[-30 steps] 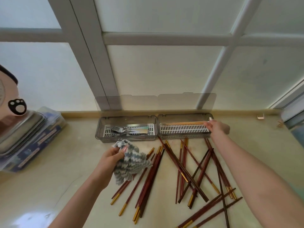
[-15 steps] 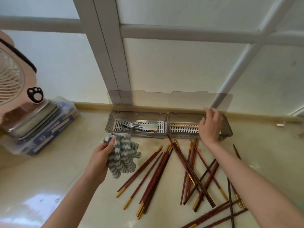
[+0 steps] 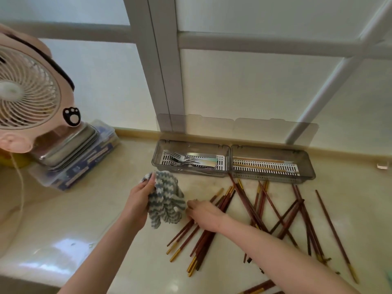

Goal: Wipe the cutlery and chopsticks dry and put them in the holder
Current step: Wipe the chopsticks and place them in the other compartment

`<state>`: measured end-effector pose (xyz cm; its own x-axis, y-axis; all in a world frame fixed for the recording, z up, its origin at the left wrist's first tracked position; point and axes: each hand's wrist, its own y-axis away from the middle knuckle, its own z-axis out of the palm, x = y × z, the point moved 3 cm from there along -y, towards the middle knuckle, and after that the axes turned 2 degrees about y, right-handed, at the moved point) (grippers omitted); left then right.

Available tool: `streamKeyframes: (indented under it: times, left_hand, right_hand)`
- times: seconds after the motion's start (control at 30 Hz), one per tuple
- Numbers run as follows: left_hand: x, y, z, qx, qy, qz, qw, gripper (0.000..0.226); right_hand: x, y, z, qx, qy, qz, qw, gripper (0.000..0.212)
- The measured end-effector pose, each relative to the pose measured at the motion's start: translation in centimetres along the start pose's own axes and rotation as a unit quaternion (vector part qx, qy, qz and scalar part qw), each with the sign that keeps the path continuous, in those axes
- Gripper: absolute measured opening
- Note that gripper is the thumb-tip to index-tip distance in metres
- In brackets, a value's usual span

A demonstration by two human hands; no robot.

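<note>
Several dark red chopsticks [image 3: 250, 211] with gold ends lie scattered on the beige counter. My left hand [image 3: 139, 199] grips a grey-and-white striped cloth [image 3: 166, 201] just left of them. My right hand [image 3: 204, 214] reaches across to the leftmost bundle, fingertips down on the sticks beside the cloth; no stick is lifted. Behind stands the grey two-part holder [image 3: 230, 174], its clear lid [image 3: 235, 129] raised. Forks [image 3: 188, 161] lie in the holder's left part and two pale chopsticks [image 3: 259, 164] in its right part.
A pink fan [image 3: 27, 92] stands at the left, its cord hanging down. Beside it, stacked metal trays [image 3: 70, 146] sit on a clear plastic box [image 3: 84, 166]. A frosted window with grey frames rises right behind the holder. A small white clip [image 3: 382, 165] lies far right.
My right hand has left the holder's right part and come down and left onto the leftmost chopsticks. The view has swung left, showing more of the fan. My left hand still holds the cloth.
</note>
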<state>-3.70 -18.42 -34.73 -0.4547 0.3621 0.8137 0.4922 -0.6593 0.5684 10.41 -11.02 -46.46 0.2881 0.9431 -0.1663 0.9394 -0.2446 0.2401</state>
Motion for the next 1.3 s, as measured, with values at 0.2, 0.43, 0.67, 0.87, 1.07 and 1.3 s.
streamKeyframes:
  times: [0.2,0.43,0.67,0.87,1.07,1.3]
  left_hand:
    - [-1.7,-1.0,-0.4,-0.019,-0.146,-0.055,0.987,0.028]
    - [-3.7,-0.5,3.3,-0.234,-0.095,-0.126,0.959,0.025]
    - [-4.4,-0.3,4.1,-0.255,-0.031,-0.117,0.959,0.022]
    - [-4.0,-0.7,3.9,-0.18,-0.023,-0.104,0.978,0.021]
    - [-2.5,-0.3,4.4,-0.123,0.036,-0.027,0.991,0.011]
    - [-2.1,0.7,6.3,-0.139,0.085,0.013,0.987,0.015]
  right_hand:
    - [-2.0,2.5,-4.2,0.217,-0.006,-0.119,0.969,0.025]
    - [-4.0,4.7,-8.1,0.421,0.051,-0.175,0.889,0.013]
    - [-3.1,5.2,-7.9,0.4,0.043,-0.12,0.908,0.012]
    - [-2.9,6.7,-9.3,0.53,-0.13,0.0,0.838,0.008]
    - [-1.8,6.4,-10.8,0.451,-0.428,0.248,0.743,0.006]
    - [-2.5,5.6,-7.0,0.369,-0.577,0.344,0.642,0.014]
